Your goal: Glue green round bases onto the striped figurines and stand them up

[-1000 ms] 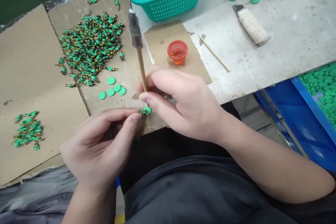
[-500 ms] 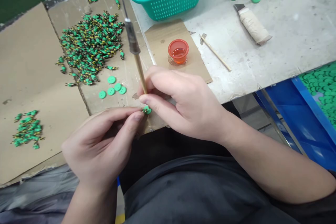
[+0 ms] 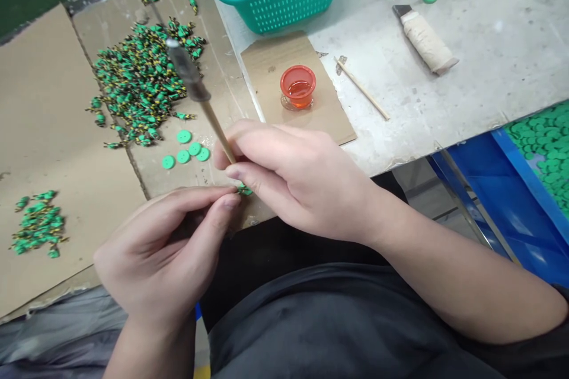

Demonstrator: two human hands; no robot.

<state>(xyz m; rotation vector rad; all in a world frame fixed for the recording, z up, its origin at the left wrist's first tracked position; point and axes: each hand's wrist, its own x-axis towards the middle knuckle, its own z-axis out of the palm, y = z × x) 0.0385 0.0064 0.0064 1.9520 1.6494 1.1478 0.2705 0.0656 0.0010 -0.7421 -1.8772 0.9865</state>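
Head cam: red cup [image 3: 297,75] w/ liq. [image 3: 299,89] nr hands [image 3: 296,180].

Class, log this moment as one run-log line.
Left hand: pinching green piece | Right hand: holding tool, lower end hidden | Nearby: green discs, red cup with liquid

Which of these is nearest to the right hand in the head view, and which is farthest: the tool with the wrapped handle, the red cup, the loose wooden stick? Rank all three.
1. Red cup: just beyond the right hand.
2. Loose wooden stick: right of the cup.
3. Wrapped-handle tool: farther right, past the stick.
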